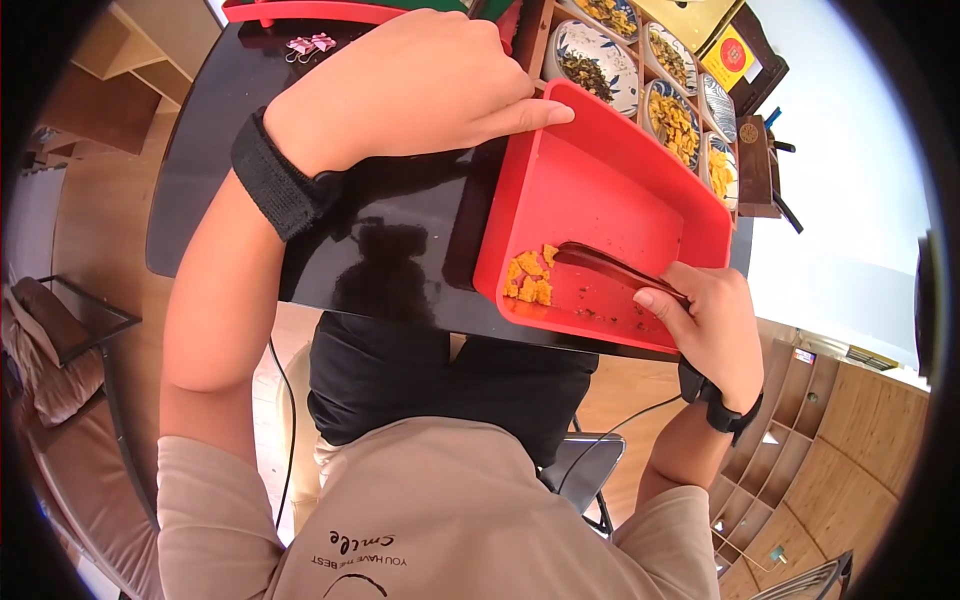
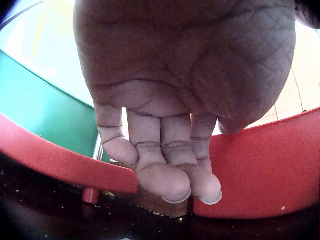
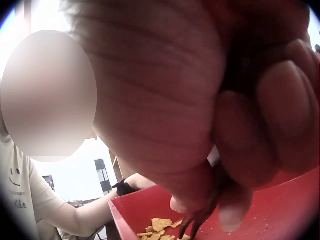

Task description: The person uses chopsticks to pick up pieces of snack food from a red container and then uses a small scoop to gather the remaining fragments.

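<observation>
A red tray [image 1: 620, 190] stands tilted in the head view, with yellow crisp pieces [image 1: 528, 278] gathered in its near left corner. My left hand [image 1: 420, 90] holds the tray at its far left corner, thumb over the rim; in the left wrist view the fingers [image 2: 165, 180] reach down along the outside of its wall. Dark brown tongs [image 1: 620, 268] are pinched between the thumb and fingers of my right hand [image 1: 720, 320]. Their tips meet a crisp piece at the edge of the pile. The right wrist view shows both prongs [image 3: 202, 217] beside the crisps [image 3: 159, 226].
Behind the tray, a wooden divided box [image 1: 540, 45] holds several patterned bowls [image 1: 600, 62] of dried food. Pink binder clips [image 1: 310, 45] lie on the dark table [image 1: 210, 150], near another red rim [image 1: 310, 10]. A brown box [image 1: 757, 165] stands at the right.
</observation>
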`<control>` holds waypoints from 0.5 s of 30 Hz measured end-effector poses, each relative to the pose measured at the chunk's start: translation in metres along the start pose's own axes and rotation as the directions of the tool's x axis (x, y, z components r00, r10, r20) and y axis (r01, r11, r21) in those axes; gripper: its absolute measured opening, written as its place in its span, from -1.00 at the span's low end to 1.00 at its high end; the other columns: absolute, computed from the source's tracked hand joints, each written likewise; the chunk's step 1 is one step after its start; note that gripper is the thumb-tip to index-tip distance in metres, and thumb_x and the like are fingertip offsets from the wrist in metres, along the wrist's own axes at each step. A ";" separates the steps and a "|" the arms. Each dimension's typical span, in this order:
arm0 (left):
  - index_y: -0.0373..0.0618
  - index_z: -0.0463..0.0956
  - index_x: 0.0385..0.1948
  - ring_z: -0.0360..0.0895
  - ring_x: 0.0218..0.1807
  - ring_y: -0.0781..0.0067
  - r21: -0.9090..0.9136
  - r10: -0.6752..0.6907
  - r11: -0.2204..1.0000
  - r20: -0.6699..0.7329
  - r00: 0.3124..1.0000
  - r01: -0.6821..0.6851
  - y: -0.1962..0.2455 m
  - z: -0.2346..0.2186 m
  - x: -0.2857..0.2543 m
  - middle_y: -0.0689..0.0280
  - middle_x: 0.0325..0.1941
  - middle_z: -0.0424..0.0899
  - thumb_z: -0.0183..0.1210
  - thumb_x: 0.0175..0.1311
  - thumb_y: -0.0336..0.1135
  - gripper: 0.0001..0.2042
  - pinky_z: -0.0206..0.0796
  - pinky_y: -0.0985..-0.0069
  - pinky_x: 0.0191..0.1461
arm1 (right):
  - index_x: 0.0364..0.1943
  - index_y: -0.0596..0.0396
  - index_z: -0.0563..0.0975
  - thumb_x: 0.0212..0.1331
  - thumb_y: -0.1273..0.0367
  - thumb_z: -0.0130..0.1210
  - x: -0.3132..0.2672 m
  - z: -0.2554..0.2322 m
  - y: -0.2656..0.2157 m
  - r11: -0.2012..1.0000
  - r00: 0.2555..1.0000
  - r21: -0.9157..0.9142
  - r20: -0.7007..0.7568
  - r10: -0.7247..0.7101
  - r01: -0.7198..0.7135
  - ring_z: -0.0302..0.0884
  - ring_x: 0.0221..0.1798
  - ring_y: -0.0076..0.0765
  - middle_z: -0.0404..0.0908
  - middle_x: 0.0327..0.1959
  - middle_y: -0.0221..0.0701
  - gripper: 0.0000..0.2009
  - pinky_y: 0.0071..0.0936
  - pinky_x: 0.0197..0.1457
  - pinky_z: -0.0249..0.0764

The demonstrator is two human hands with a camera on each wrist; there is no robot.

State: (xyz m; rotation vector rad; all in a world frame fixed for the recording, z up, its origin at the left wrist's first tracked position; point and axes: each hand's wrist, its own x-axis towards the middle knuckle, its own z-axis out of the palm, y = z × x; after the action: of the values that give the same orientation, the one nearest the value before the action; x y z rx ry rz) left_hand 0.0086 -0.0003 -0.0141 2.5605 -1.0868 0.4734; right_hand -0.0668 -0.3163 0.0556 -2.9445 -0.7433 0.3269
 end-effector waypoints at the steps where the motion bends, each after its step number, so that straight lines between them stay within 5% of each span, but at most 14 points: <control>1: -0.19 0.67 -0.53 0.52 -0.55 0.03 0.000 0.000 1.000 0.000 1.000 0.000 0.000 0.000 0.000 0.07 -0.67 0.51 0.04 0.58 0.00 -0.49 0.37 0.23 -0.35 | -0.55 0.12 0.54 0.19 0.14 0.38 0.001 0.000 -0.001 1.000 1.000 0.007 0.005 -0.009 0.009 0.49 -0.55 0.07 0.45 -0.69 -0.17 -0.62 -0.19 -0.46 0.38; 15: -0.18 0.69 -0.52 0.54 -0.56 0.05 0.012 -0.016 1.000 0.020 1.000 0.016 -0.001 0.003 0.001 0.08 -0.66 0.53 0.03 0.58 0.03 -0.47 0.41 0.25 -0.35 | -0.59 0.10 0.52 0.16 0.16 0.40 0.000 0.002 -0.008 0.996 0.995 -0.011 -0.040 -0.092 0.091 0.46 -0.61 0.00 0.43 -0.73 -0.24 -0.62 -0.26 -0.53 0.33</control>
State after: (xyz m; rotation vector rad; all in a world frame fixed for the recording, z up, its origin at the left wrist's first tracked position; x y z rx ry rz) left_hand 0.0101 -0.0012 -0.0165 2.5873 -1.0724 0.4528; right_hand -0.0710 -0.3094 0.0549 -2.9044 -0.8732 0.2569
